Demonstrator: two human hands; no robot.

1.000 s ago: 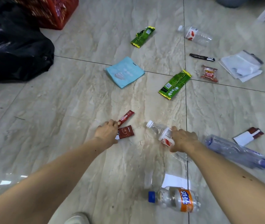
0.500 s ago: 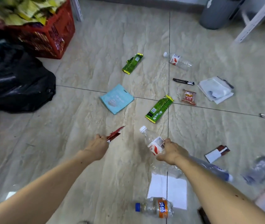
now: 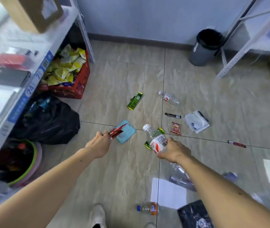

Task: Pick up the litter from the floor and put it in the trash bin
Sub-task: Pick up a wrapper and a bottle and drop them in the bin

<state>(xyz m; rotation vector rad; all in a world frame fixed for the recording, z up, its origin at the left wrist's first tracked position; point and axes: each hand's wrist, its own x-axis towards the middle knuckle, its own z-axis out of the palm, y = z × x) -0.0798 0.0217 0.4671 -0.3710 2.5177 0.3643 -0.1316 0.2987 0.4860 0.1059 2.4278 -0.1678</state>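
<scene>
Red foil sachets [image 3: 116,132], pinched in the closed fingers of the left hand [image 3: 99,145], lifted clear of the floor and seen above a blue pouch [image 3: 126,131].
Clear plastic bottle [image 3: 156,140], white cap, red-and-white label: gripped around the lower body by the right hand [image 3: 173,150], fingers wrapped shut, cap tilted up and away.
Step in hand, as judged: first pick-up done, both hands loaded, carry to the bin not yet made.
Trash bin [image 3: 205,47]: grey, black liner, mouth open, upright against the far wall, just beside the leg of a white shelf frame [image 3: 239,46]; well apart from both hands.
Next move, as judged: forward and rightward across the tiles, release over the open mouth.
Litter left on the floor [image 3: 114,83]: green wrapper [image 3: 134,101], second bottle [image 3: 169,98], black marker [image 3: 172,115], red snack packet [image 3: 175,128], white paper bundle [image 3: 196,121], orange-label bottle [image 3: 148,208] near the feet, white sheet [image 3: 168,193].
Open room: bare tile between scattered items and bin. Edges: shelving and red crate [image 3: 75,89] left, black bag [image 3: 48,119] left.
</scene>
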